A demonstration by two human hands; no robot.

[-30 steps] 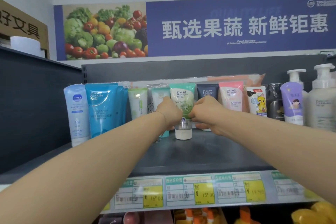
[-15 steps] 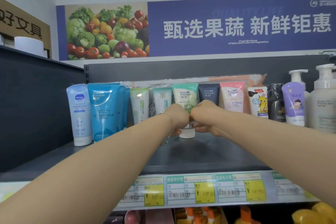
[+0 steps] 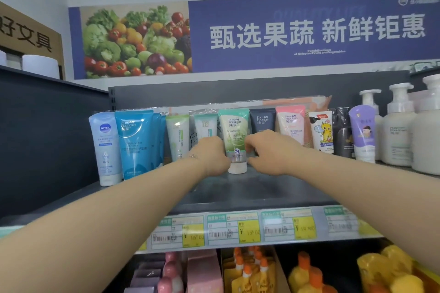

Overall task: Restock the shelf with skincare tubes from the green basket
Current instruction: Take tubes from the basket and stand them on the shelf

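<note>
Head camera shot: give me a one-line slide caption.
Upright on its cap on the shelf, a green tube held by the left hand and right hand.

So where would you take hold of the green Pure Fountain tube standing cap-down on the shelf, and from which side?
Probably low on the body, just above the white cap, pinching its left and right edges from the front. The green Pure Fountain tube stands upright, slightly forward of the neighbouring tubes, so those edges are free; the left hand and right hand flank that spot.
</note>
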